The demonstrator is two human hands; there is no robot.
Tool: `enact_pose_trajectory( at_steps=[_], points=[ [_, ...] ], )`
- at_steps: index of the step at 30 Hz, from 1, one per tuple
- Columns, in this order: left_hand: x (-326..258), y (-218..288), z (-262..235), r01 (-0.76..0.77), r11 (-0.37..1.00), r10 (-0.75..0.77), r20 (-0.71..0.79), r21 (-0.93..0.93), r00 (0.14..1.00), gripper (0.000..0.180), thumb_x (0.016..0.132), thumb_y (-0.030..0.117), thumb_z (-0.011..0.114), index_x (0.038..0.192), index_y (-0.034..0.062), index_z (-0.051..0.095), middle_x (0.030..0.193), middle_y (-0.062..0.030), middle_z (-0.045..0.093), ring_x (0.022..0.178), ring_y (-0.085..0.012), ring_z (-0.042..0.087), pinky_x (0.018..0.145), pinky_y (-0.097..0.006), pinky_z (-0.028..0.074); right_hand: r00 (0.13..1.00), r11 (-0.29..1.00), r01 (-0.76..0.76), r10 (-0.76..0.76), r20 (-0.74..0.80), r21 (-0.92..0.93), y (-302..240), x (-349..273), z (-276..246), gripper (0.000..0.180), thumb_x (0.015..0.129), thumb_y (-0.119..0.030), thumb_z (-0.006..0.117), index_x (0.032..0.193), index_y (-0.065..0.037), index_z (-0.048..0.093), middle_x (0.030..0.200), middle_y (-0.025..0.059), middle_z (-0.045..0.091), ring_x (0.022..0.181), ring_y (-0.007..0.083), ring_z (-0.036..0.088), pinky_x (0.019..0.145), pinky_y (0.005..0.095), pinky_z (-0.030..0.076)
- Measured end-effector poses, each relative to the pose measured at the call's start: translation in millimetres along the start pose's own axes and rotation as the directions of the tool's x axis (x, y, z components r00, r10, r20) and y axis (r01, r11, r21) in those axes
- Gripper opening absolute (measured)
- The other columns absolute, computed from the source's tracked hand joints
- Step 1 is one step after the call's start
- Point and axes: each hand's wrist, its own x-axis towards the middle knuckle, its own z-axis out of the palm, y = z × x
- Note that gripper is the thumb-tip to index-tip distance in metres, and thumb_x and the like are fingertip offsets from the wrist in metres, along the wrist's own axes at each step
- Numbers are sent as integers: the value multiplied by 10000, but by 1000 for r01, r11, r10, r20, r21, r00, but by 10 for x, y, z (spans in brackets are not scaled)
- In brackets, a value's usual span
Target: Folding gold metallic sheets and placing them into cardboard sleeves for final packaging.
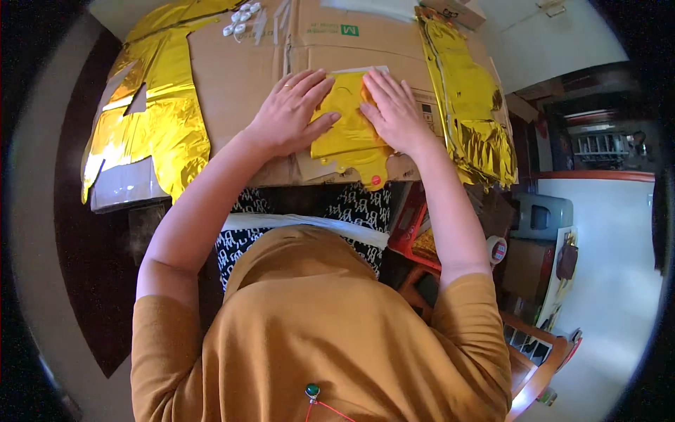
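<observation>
A piece of shiny gold foil (344,137) lies flat on the cardboard-covered table (235,88), close to its near edge. Its lower right part hangs down in an uneven flap with a small red spot (376,181). A thin white edge (360,69) shows along the foil's far side. My left hand (294,111) rests at the foil's left side, fingers stretched out and thumb over the foil. On the right side my right hand (394,112) lies flat, fingers extended and pointing away from me. Neither hand grips anything that I can see.
Large cut gold foil (176,126) drapes over the table's left end. More gold foil sheets (460,77) are layered at the right. Small white rolls (240,21) sit at the far left. A red crate (406,221) and a tape roll (496,250) are below, to the right.
</observation>
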Motion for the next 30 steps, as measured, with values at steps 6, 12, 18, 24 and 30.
enact_pose_trajectory(
  at_steps=[6,12,18,24,30],
  points=[
    [-55,-75,-39,-52,998,50,47,37,998,684,959,447,596,1491,54,420,1529,-199,429,1442,-370,364,1201,-517,252,1000,999,5,-4,12,-42,-64,-35,-2,634,1034,-426,455,1548,-74,334,1642,124,264,1516,323,225,1235,527,121],
    [-105,154,-409,-304,952,306,48,-44,951,645,809,400,751,1319,49,570,1337,-186,567,1309,-393,490,1139,-533,352,1000,997,10,-8,26,-81,-18,-56,56,645,1043,-444,413,1563,-82,294,1649,132,242,1523,328,205,1237,531,108],
    [-129,267,-382,-529,847,510,192,59,839,406,792,199,720,1130,-13,640,1068,-134,662,985,-328,667,923,-444,538,999,996,10,-6,48,-87,-39,-48,30,644,1049,-446,377,1566,-77,273,1659,132,210,1530,331,186,1239,530,107],
    [-23,66,-357,-553,829,554,11,86,832,396,735,130,712,1111,18,660,1106,-143,665,1029,-337,662,905,-440,546,998,995,-5,12,63,-98,-72,-24,-9,643,1037,-434,427,1549,-66,298,1652,133,228,1525,334,197,1238,529,112],
    [-69,-116,-108,-314,944,313,-32,-98,949,346,752,30,695,1098,37,681,1099,-131,693,1002,-324,682,864,-421,567,980,951,80,-21,-196,299,9,-68,-85,615,981,-382,555,1488,-63,418,1553,181,396,1443,342,360,1185,533,258]
  ],
)
